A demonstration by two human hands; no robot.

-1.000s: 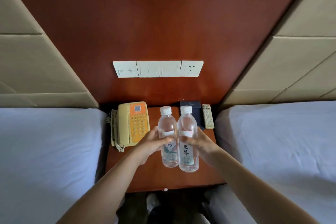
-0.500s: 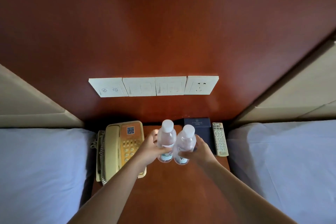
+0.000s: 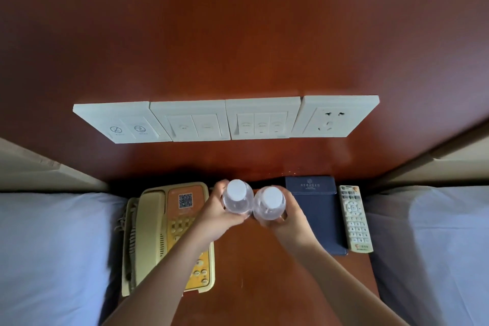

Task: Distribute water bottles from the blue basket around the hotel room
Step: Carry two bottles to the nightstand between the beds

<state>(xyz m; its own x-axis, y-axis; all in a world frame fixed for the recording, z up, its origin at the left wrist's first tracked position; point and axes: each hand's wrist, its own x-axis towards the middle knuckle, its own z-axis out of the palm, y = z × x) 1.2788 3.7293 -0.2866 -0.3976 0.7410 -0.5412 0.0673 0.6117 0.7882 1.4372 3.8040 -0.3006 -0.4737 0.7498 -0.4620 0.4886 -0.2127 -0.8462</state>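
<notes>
Two clear water bottles with white caps stand upright side by side, seen from above, near the back of a wooden nightstand (image 3: 254,272). My left hand (image 3: 214,217) grips the left bottle (image 3: 236,200). My right hand (image 3: 288,219) grips the right bottle (image 3: 270,204). The bottles touch each other. Their bases are hidden by my hands, so I cannot tell whether they rest on the wood. The blue basket is out of view.
A yellow and orange telephone (image 3: 169,235) lies left of the bottles. A dark blue folder (image 3: 315,214) and a white remote (image 3: 354,219) lie to the right. Switch plates and a socket (image 3: 225,119) sit on the wood wall. White beds (image 3: 53,259) flank the nightstand.
Both hands have carried the bottles away from me toward the back of the nightstand. My head has moved closer and now looks straight down on the caps.
</notes>
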